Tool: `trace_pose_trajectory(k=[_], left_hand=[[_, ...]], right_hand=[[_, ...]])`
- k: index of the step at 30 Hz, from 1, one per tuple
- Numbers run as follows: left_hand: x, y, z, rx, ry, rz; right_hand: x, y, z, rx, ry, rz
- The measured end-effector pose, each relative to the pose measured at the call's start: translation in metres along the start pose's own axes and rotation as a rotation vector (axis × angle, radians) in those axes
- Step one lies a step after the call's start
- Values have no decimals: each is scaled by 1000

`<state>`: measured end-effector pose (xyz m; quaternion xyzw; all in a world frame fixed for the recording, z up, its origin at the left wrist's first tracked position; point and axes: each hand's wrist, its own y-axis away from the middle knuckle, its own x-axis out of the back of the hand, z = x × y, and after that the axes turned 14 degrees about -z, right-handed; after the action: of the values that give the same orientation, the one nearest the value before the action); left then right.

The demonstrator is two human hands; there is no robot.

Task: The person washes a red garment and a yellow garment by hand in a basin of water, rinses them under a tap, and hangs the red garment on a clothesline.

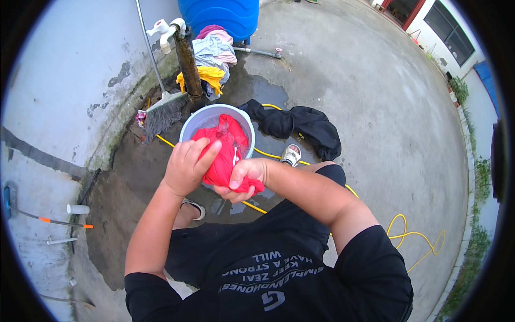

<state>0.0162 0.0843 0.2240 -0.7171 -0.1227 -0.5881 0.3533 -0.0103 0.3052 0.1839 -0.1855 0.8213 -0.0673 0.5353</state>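
A wet red cloth garment [219, 165] hangs over the near rim of a pale plastic basin [185, 131], its far end lying in the water. My right hand [243, 179] is closed around the near end of the red garment, with the fingers curled under it. At the garment's left side is my left hand [187, 163], its thumb and fingers apart. The left fingertips overlap the cloth, and whether they press on it is hard to see.
Behind the basin stand a tap [165, 34] on a rusty pipe [188, 64] and a mop [163, 116]. A clothes pile [213, 50] sits beside a blue tank [221, 16]. Black clothing [305, 126] and a yellow hose [265, 152] lie on wet concrete.
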Motion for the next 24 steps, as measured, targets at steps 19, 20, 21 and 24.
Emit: trace_pose_trajectory(k=[19,20,21,24], left_hand=[[18,-41,-36,523,541,-594],[20,-42,-38,536,542,-644],[16,-40,-41,377,439,-467],[9,-39,-40,196,461,-248]], right_hand=[[-43,-47,-72,-1029,1728,1241],[-48,-44,-75,-1016,1728,1203],[-45,-37,-80,-948,1756,1128],[-46,-18,-84,-772,1812,982]])
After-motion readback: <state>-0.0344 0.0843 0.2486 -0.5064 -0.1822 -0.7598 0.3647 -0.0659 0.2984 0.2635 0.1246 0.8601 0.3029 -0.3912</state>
